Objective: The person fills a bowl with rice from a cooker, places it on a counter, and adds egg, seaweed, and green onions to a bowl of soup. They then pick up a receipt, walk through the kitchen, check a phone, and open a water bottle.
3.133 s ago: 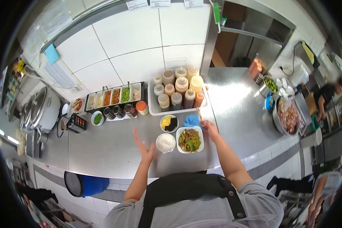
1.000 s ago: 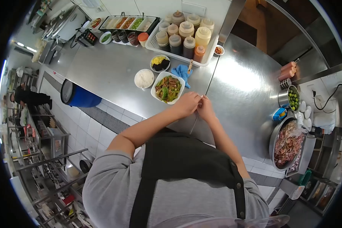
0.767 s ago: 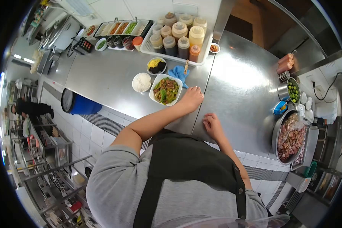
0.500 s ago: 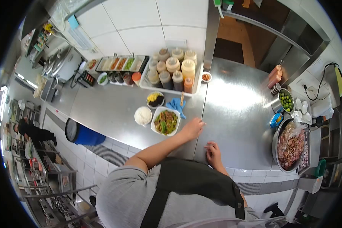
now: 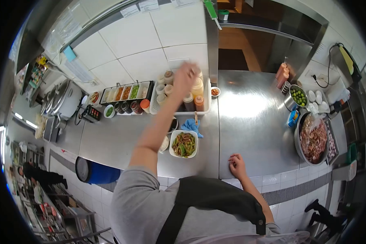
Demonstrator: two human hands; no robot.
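My left hand (image 5: 187,76) is raised over a crate of squeeze bottles (image 5: 197,87) at the back of the counter. It is smeared by motion, so its fingers and any hold on a bottle do not show clearly. Below that forearm sits a square white bowl of meat and green vegetables (image 5: 184,144). A rice bowl (image 5: 164,144) and a bowl with dark food (image 5: 173,125) are partly covered by the arm. Close to the counter's front edge, my right hand (image 5: 236,166) rests with its fingers loosely curled and nothing visible in them.
Behind the bowl lies a blue cloth (image 5: 192,127). A topping tray (image 5: 126,92) and sauce jars (image 5: 134,107) stand left of the white crate (image 5: 208,106). To the right are a pot of green limes (image 5: 297,96) and a large basin of meat (image 5: 313,140).
My left hand has gone from beside the square bowl up and forward over the bottles. My right hand stays near the front edge, its fingers more curled. The camera view has shifted.
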